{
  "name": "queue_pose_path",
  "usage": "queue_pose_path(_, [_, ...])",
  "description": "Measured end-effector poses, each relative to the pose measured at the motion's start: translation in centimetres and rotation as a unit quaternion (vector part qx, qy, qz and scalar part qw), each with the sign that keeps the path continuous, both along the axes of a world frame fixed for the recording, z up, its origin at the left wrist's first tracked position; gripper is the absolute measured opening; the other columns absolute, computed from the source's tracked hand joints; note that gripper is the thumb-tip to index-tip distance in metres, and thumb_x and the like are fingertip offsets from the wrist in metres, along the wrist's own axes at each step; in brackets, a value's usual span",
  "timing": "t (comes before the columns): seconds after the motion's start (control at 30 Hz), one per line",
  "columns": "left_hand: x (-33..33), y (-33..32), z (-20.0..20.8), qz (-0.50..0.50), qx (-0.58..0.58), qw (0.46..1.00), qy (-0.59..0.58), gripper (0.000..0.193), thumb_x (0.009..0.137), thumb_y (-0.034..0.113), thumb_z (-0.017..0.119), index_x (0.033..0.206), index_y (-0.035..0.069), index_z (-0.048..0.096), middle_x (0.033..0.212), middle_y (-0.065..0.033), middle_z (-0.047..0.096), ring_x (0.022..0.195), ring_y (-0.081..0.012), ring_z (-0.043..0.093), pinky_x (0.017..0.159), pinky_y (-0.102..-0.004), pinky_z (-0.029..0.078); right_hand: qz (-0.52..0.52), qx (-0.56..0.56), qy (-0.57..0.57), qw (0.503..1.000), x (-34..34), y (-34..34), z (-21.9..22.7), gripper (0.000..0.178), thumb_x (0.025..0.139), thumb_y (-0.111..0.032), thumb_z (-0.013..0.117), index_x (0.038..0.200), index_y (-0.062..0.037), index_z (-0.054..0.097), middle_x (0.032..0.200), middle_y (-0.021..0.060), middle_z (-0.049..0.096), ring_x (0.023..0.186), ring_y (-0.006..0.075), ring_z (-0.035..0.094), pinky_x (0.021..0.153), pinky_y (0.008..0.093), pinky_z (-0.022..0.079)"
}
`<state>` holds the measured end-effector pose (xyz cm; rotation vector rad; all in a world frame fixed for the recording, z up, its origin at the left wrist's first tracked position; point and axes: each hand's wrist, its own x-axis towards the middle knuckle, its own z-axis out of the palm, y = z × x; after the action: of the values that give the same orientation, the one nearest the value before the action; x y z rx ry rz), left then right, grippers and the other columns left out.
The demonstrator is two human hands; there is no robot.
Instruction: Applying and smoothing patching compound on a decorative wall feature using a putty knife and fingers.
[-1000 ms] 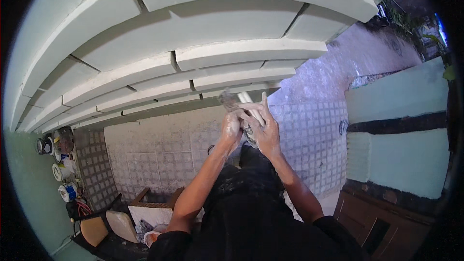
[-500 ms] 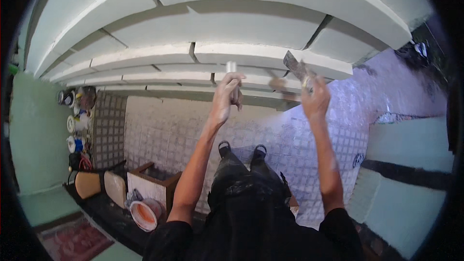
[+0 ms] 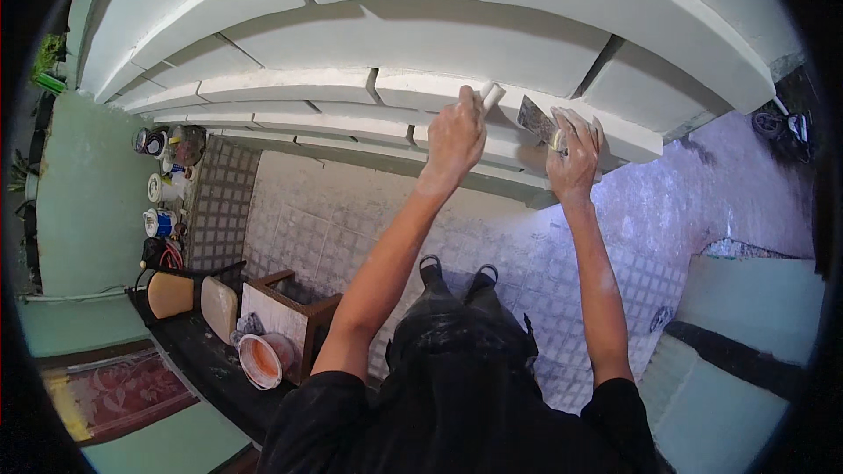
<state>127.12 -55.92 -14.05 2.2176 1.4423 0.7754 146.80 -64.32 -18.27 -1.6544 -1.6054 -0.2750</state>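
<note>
My left hand (image 3: 455, 133) is closed, its back toward me, around a short white stick-shaped piece (image 3: 493, 96) that pokes out past the fingers. What kind of thing it is cannot be made out. To its right, my right hand (image 3: 576, 158) grips a putty knife (image 3: 534, 120), whose stained metal blade points up and left toward the white piece. Both hands are beside a pale wall built of stepped rows of big white blocks (image 3: 500, 39), with dark gaps between some blocks. Whether the blade touches the wall cannot be told.
Low on the left, an orange-lined bucket (image 3: 263, 362) stands by a wooden-framed table (image 3: 309, 312) and chairs (image 3: 171, 294). Several tubs (image 3: 161, 223) line the left side. My feet are on a tiled floor (image 3: 294, 228); a motorbike (image 3: 781, 127) shows far right.
My left hand has moved right and turned over, bringing the white piece close to the putty knife. The right hand stays near the same spot, and the view has shifted slightly.
</note>
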Motion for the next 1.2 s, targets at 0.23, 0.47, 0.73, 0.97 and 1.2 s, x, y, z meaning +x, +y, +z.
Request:
queue_pose_path(0.23, [1.1, 0.0, 0.6, -0.016, 0.109, 0.994, 0.012, 0.028, 0.094, 0.010, 0.051, 0.119, -0.001, 0.047, 0.097, -0.0248, 0.062, 0.076, -0.0451, 0.065, 0.060, -0.0531, 0.053, -0.002, 0.024, 0.015, 1.000, 0.0, 0.3, 0.5, 0.048, 0.072, 0.001, 0.061, 0.120, -0.0068, 0.068, 0.117, 0.0109, 0.067, 0.117, 0.0280, 0.059, 0.112, 0.0482, 0.034])
queue_pose_path(0.47, [0.9, -0.8, -0.4, -0.052, 0.107, 0.992, 0.029, 0.042, 0.093, 0.011, 0.055, 0.134, 0.002, 0.047, 0.098, -0.0232, 0.059, 0.071, -0.0425, 0.066, 0.057, -0.0492, 0.056, 0.000, 0.029, 0.028, 0.999, 0.1, 0.3, 0.3, 0.046, 0.074, 0.001, 0.061, 0.118, -0.0059, 0.069, 0.118, 0.0111, 0.067, 0.117, 0.0286, 0.059, 0.112, 0.0467, 0.034])
queue_pose_path(0.73, [-0.5, 0.6, -0.9, -0.061, 0.129, 0.985, 0.094, 0.041, 0.091, 0.003, 0.052, 0.132, 0.003, 0.051, 0.103, -0.0239, 0.059, 0.070, -0.0410, 0.065, 0.058, -0.0494, 0.055, -0.018, 0.033, 0.011, 0.999, 0.0, 0.4, 0.5, 0.034, 0.084, -0.004, 0.060, 0.116, -0.0075, 0.071, 0.118, 0.0097, 0.067, 0.115, 0.0289, 0.059, 0.110, 0.0466, 0.036])
queue_pose_path(0.97, [-7.7, 4.4, -0.6, 0.022, 0.137, 0.989, 0.041, 0.046, 0.086, -0.003, 0.051, 0.132, 0.002, 0.052, 0.097, -0.0276, 0.059, 0.070, -0.0435, 0.063, 0.062, -0.0525, 0.053, -0.017, 0.043, 0.010, 0.999, 0.0, 0.2, 0.4, 0.031, 0.085, -0.003, 0.059, 0.114, -0.0057, 0.070, 0.117, 0.0098, 0.067, 0.115, 0.0296, 0.060, 0.110, 0.0468, 0.036])
queue_pose_path(1.2, [-1.1, 1.0, -2.9, -0.085, 0.183, 0.979, 0.031, 0.064, 0.083, -0.004, 0.050, 0.145, 0.006, 0.041, 0.114, -0.0299, 0.055, 0.074, -0.0438, 0.065, 0.061, -0.0511, 0.056, -0.002, 0.035, 0.009, 0.999, -0.3, 0.5, 0.9, 0.034, 0.083, -0.002, 0.059, 0.116, -0.0047, 0.069, 0.117, 0.0113, 0.067, 0.116, 0.0305, 0.059, 0.110, 0.0473, 0.036])
